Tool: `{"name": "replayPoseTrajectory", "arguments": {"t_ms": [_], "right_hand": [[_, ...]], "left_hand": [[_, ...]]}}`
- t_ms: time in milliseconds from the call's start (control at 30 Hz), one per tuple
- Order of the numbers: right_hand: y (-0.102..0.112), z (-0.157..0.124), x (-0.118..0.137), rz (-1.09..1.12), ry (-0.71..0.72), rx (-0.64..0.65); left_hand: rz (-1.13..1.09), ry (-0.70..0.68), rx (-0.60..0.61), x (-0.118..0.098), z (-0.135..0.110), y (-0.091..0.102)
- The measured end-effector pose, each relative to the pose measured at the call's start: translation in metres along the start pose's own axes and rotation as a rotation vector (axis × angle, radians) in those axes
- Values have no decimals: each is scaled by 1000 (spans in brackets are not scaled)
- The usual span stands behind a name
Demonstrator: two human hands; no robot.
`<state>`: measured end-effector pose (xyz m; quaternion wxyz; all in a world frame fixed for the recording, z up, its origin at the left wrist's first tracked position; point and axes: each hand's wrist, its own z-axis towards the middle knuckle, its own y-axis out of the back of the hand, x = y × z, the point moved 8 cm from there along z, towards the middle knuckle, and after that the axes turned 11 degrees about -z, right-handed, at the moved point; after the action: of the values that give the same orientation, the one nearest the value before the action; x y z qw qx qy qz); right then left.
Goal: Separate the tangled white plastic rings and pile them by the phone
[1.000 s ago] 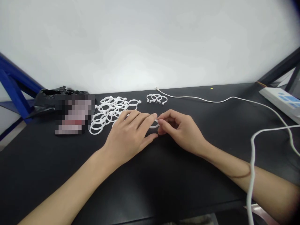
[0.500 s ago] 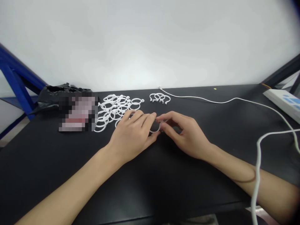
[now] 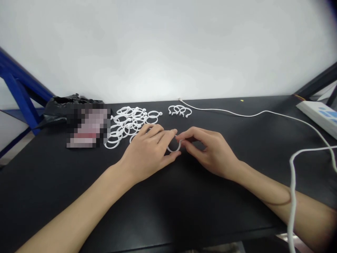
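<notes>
Between my two hands, low over the black table, is a white plastic curtain ring [image 3: 173, 151]. My left hand [image 3: 147, 151] is closed about its left side, with the thumb below and the fingers above hiding part of it. At the ring's right edge, my right hand [image 3: 207, 147] pinches it between thumb and fingertips. A pile of similar white rings [image 3: 129, 121], overlapping one another, lies just beyond my left hand, which covers the nearest ones. Farther back, several opened white rings [image 3: 179, 110] rest in a row with their gaps facing me.
A crumpled black plastic bag [image 3: 70, 105] and a blurred-out flat item [image 3: 88, 128] lie at the left. A white cable [image 3: 231, 112] runs along the back, and a thicker one [image 3: 291, 175] crosses before my right forearm. A white box [image 3: 321, 114] stands at the right edge.
The ring's lower curve shows a little more between my hands. My left thumb and right fingers have shifted slightly downward; the pile and the opened rings lie as before.
</notes>
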<state>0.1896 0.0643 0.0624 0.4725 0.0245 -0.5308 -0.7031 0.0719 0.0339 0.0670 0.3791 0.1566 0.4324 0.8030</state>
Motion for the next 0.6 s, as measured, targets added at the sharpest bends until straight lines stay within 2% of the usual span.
{"name": "replayPoseTrajectory", "arguments": {"t_ms": [200, 400, 500, 600], "right_hand": [[3, 0, 0, 4, -28, -22], [-3, 0, -7, 8, -64, -27], [-3, 1, -13, -10, -100, -42], [-2, 1, -20, -24, -148, -28]], "left_hand": [[-55, 15, -1, 1, 0, 1], [-158, 138, 27, 16, -3, -5], [-134, 232, 12, 32, -4, 0], [-2, 395, -38, 63, -10, 12]]}}
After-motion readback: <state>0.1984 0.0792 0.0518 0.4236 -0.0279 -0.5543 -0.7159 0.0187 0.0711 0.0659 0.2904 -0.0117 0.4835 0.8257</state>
